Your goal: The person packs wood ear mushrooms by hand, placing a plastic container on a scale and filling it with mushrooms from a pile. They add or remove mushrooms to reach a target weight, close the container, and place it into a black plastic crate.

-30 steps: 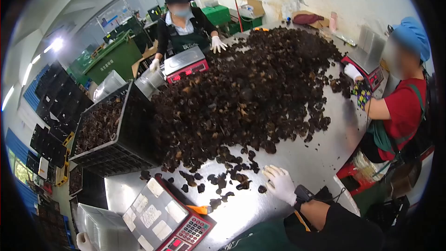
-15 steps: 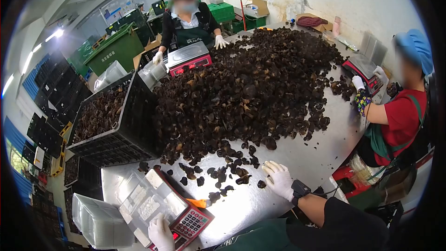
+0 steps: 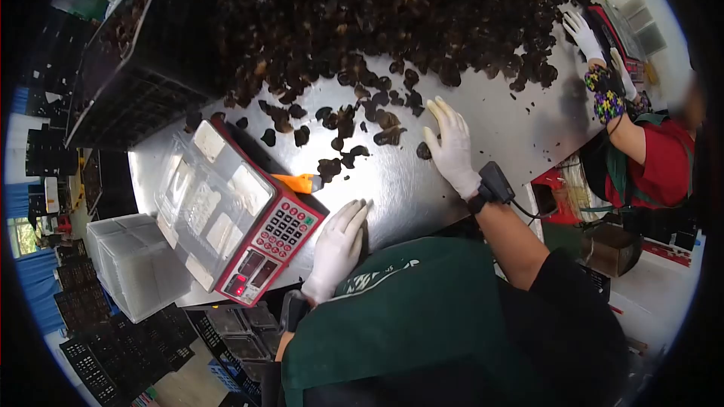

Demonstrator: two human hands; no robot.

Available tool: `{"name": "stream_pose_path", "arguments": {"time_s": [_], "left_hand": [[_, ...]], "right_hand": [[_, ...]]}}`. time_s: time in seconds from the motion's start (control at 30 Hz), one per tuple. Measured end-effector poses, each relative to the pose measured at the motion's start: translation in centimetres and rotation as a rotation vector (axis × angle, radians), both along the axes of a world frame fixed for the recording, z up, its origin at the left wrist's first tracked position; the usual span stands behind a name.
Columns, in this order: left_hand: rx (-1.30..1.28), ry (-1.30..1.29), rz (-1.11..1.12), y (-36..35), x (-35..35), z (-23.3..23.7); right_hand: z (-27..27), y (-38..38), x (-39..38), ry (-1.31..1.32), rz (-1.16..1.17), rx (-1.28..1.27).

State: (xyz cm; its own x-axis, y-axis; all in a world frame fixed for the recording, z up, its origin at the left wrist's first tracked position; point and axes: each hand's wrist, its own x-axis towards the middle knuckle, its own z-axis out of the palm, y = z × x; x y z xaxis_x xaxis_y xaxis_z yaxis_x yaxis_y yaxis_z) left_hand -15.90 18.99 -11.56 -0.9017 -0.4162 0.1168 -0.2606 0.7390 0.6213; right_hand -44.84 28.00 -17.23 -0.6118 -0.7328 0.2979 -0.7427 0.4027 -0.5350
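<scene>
My left hand, in a white glove, lies with straight fingers at the table's near edge, just right of the red weighing scale. It holds nothing. A transparent plastic box rests on the scale's pan. My right hand, also gloved, is flat on the metal table with its fingers extended and nothing in them. Beside its fingertips are loose pieces of dark wood ear mushroom. The big mushroom heap lies beyond. An orange-handled tool sits by the scale; its far end is hard to make out.
A black crate with more mushrooms stands at the left. Stacked transparent boxes are left of the scale. On the right, a co-worker in a red shirt has gloved hands near another scale.
My left hand has left the scale's front and moved right onto the table edge. My right hand stays flat on the table. The view has tilted down; the co-worker's hand now reaches towards the heap.
</scene>
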Motion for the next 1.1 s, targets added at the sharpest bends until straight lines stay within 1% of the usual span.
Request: {"name": "stream_pose_path", "arguments": {"time_s": [0.07,0.17,0.2,0.3,0.37,0.43,0.5,0.53,0.57,0.6,0.63,0.67,0.73,0.77,0.8,0.83,0.87,0.9,0.97,1.0,1.03,1.07,1.1], "left_hand": [[-0.046,0.010,-0.037,0.2,-0.8,-2.0],[-0.019,0.013,-0.021,0.5,-1.2,-2.6],[-0.001,0.055,0.005,0.5,-1.0,-3.5],[-0.043,0.092,0.001,0.3,-0.7,-4.9],[-0.049,0.100,0.010,0.1,-0.9,-4.9],[-0.034,0.087,-0.009,0.0,-0.6,-5.0],[-0.011,0.074,-0.007,-0.2,-0.9,-4.4],[0.008,0.056,0.006,-0.3,-1.5,-3.5],[0.024,0.038,0.023,-0.6,-2.3,-2.2],[0.002,0.034,0.073,-1.1,-3.7,-0.1],[-0.116,0.102,0.109,-2.0,-5.2,1.0],[-0.135,0.119,0.173,-3.2,-7.0,1.6],[-0.113,-0.145,0.283,-5.8,-9.9,1.7],[-0.248,-0.070,0.338,-7.2,-11.3,1.1],[-0.365,-0.061,0.366,-8.4,-12.2,0.1],[-0.450,-0.063,0.425,-9.7,-13.2,-2.4],[-0.414,-0.151,0.425,-10.2,-13.8,-2.7],[-0.382,-0.238,0.425,-10.5,-14.2,-2.8],[-0.319,-0.266,0.411,-11.2,-14.5,-3.2],[-0.296,-0.278,0.398,-11.6,-14.6,-3.5],[-0.315,-0.176,0.431,-11.7,-14.6,-3.5],[-0.247,-0.141,0.466,-11.8,-14.4,-3.5],[-0.175,-0.106,0.499,-11.7,-14.3,-3.0]], "right_hand": [[0.1,-2.0,0.6,0.005,-0.019,0.021],[1.5,-4.8,1.9,-0.198,0.113,-0.036],[1.4,-6.1,1.8,-0.139,0.152,-0.066],[2.7,-11.0,0.5,0.019,0.176,-0.084],[2.4,-14.1,-0.3,0.137,0.271,0.090],[1.7,-15.6,-0.9,0.154,0.408,0.131],[1.1,-15.0,-2.1,0.027,0.440,0.048],[0.6,-14.3,-1.9,0.046,0.364,-0.088],[0.4,-13.9,-2.2,0.021,0.311,-0.152],[0.4,-13.6,-2.4,0.034,0.282,-0.239],[0.4,-13.2,-2.7,0.045,0.250,-0.327],[0.5,-12.7,-3.2,0.063,0.241,-0.376],[1.0,-10.5,-4.0,-0.038,0.190,-0.336],[1.2,-9.4,-4.1,-0.081,0.160,-0.319],[1.7,-8.3,-4.0,-0.095,0.132,-0.307],[2.3,-7.1,-3.7,-0.112,0.103,-0.290],[2.8,-6.0,-3.4,-0.129,0.078,-0.276],[3.1,-5.3,-2.9,-0.099,0.103,-0.260],[3.6,-4.9,-1.0,-0.039,0.144,-0.250],[4.0,-4.9,0.3,0.020,0.215,-0.145],[4.4,-5.2,1.2,0.084,0.283,-0.042],[3.5,-5.5,1.5,0.108,0.394,0.001],[2.1,-5.4,2.0,0.248,0.409,-0.041]]}}
